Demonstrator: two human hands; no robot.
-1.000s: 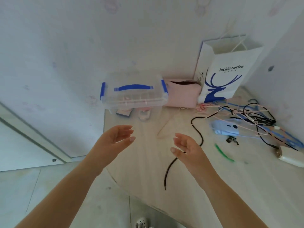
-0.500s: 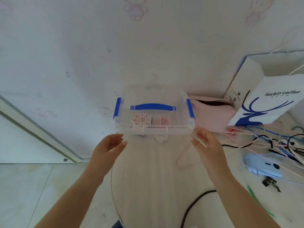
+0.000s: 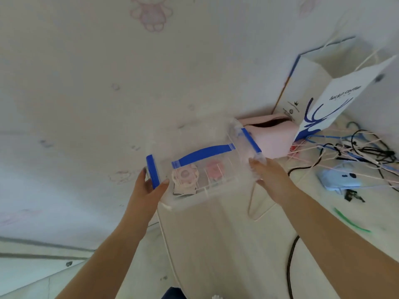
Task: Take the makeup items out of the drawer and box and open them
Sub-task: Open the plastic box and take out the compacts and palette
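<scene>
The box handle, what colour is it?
Blue, on the clear box lid; the handle shows in the head view.

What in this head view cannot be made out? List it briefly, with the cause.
- Items inside the clear box: pink shapes only, blurred by motion and the lid.
- Right hand fingertips: smeared against the box end, grip unclear.
- Left hand: thumb and fingers straddle the blue latch; contact blurred.
- Pink pouch contents: dark opening.
- Paper bag: cut off by the right edge.
</scene>
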